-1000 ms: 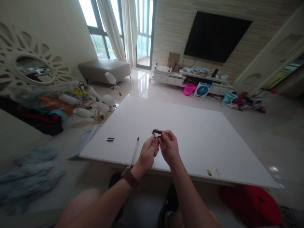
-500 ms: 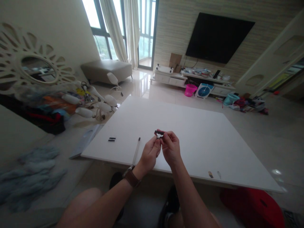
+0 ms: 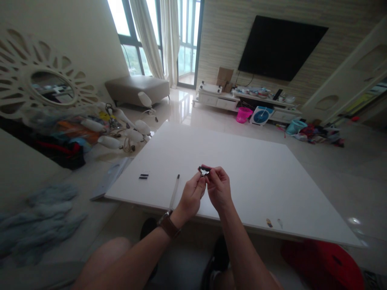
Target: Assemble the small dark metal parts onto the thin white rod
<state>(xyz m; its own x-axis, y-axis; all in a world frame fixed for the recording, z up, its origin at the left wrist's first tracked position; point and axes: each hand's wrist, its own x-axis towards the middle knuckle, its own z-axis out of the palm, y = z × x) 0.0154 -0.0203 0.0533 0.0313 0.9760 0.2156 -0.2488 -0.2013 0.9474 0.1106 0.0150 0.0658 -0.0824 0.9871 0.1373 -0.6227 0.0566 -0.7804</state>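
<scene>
Both hands meet over the near part of a white tabletop (image 3: 242,169). Between their fingertips is a small silver piece with a black bar across its top (image 3: 204,170); its exact kind is too small to tell. My left hand (image 3: 192,193), with a brown-strapped watch at the wrist, pinches its lower silver part. The fingers of my right hand (image 3: 220,187) are closed on the right end of the black bar. Left of my hands lies a thin clear stick with a dark tip (image 3: 174,192). Farther left, two short dark strips (image 3: 143,176) lie side by side.
Near the table's front right edge lie a small yellow-and-dark piece (image 3: 269,222) and a small pale loop-shaped item (image 3: 280,223). A red rounded seat (image 3: 323,264) stands below that corner. A lamp with several white shades (image 3: 110,141) stands beyond the left edge.
The view has shifted slightly. Both hands keep the silver-and-black piece in almost the same place, with the black bar tilted a little differently.
</scene>
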